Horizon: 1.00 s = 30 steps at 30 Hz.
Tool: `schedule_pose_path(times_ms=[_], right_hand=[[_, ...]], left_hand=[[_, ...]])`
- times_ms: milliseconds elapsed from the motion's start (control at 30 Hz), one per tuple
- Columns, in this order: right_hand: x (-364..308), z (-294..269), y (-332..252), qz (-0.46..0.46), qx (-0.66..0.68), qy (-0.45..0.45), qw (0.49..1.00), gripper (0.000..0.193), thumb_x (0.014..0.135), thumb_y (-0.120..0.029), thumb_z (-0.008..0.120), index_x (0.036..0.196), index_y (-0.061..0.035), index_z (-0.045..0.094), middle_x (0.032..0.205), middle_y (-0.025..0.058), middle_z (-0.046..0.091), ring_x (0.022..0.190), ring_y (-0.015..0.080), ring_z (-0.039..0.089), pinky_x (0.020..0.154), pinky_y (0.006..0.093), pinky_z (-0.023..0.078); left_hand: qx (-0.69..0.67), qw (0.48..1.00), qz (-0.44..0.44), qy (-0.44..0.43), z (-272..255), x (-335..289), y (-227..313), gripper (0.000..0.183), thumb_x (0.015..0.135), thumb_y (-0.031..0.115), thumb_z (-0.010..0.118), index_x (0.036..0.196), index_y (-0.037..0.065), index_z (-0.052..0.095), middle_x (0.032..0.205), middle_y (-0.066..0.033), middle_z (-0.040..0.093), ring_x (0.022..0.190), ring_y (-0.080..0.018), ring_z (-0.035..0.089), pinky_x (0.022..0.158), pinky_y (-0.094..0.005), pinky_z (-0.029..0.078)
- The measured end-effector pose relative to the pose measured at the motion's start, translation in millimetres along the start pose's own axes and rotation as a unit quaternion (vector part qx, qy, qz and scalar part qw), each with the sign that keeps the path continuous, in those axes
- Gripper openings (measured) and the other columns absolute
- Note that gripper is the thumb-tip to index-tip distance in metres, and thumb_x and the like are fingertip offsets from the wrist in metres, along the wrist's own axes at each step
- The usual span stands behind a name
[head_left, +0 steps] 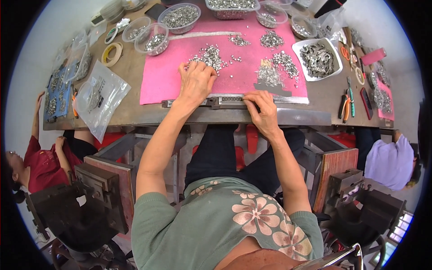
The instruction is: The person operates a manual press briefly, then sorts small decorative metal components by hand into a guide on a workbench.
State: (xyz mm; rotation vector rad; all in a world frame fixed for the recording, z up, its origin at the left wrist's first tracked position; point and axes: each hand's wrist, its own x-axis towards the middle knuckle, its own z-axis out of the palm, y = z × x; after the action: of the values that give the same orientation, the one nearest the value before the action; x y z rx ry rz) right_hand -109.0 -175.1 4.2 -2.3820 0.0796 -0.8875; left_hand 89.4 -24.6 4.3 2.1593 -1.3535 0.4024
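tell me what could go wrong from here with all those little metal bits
The left hand is at the edge of a loose heap of metal pieces, so a careless sweep could scatter some. The slim metal bar by the right hand lies near the table's front edge; a knock might shift it. Thin silver slivers lie beside another heap, so the two could mix.

A mat (166, 81) takes up the table's (324, 96) middle, a metal bar (229, 101) along its near edge. From here I see metal pieces (211, 56) heaped on the mat left of centre, more heaps (272, 39) to the right, and tubs (182, 31) along the far side. A dish (300, 58) sits at the mat's right edge; farther right lie pliers (341, 108). Left of the mat lie a tape roll (119, 49) and, nearer, a bag (105, 96).
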Motion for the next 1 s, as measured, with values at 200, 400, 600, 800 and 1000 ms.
schedule_pose_path(times_ms=[200,400,600,800,1000], right_hand=[[-7,-4,5,0.048,-0.004,0.103,0.993,0.012,0.086,0.003,0.071,0.096,-0.0013,0.068,0.095,0.0108,0.070,0.088,0.0268,0.064,0.082,0.0355,0.047],[-9,0,8,0.065,0.002,0.117,0.991,0.015,0.083,0.002,0.072,0.097,-0.0047,0.068,0.091,0.0077,0.068,0.087,0.0259,0.062,0.081,0.0367,0.043],[-8,0,6,0.059,-0.008,0.113,0.992,0.015,0.083,0.002,0.072,0.096,-0.0044,0.068,0.089,0.0080,0.067,0.084,0.0262,0.062,0.080,0.0368,0.043],[-8,0,6,0.058,0.001,0.131,0.990,0.015,0.082,0.003,0.072,0.095,-0.0043,0.068,0.087,0.0078,0.067,0.083,0.0265,0.062,0.080,0.0367,0.043],[-9,2,7,0.061,-0.002,0.131,0.990,0.015,0.082,0.003,0.071,0.095,-0.0040,0.068,0.086,0.0081,0.067,0.083,0.0266,0.062,0.081,0.0369,0.043]], left_hand=[[-0.102,0.994,-0.015,-0.040,-2,8,19,0.004,0.087,0.016,0.073,0.090,0.014,0.072,0.088,-0.0023,0.062,0.092,-0.0230,0.057,0.095,-0.0485,0.032],[-0.124,0.988,0.013,-0.094,14,15,31,0.008,0.090,0.020,0.072,0.093,0.014,0.073,0.087,-0.0012,0.064,0.091,-0.0210,0.057,0.098,-0.0453,0.030],[-0.110,0.989,0.038,-0.092,11,14,29,0.007,0.089,0.020,0.072,0.094,0.016,0.074,0.088,-0.0014,0.065,0.092,-0.0220,0.057,0.100,-0.0463,0.029],[-0.071,0.991,0.059,-0.096,3,15,28,0.007,0.088,0.018,0.073,0.094,0.014,0.070,0.086,-0.0015,0.064,0.090,-0.0216,0.058,0.101,-0.0490,0.030],[-0.055,0.994,0.061,-0.077,4,12,27,0.007,0.086,0.017,0.071,0.093,0.015,0.069,0.085,-0.0025,0.062,0.094,-0.0226,0.058,0.098,-0.0508,0.031]])
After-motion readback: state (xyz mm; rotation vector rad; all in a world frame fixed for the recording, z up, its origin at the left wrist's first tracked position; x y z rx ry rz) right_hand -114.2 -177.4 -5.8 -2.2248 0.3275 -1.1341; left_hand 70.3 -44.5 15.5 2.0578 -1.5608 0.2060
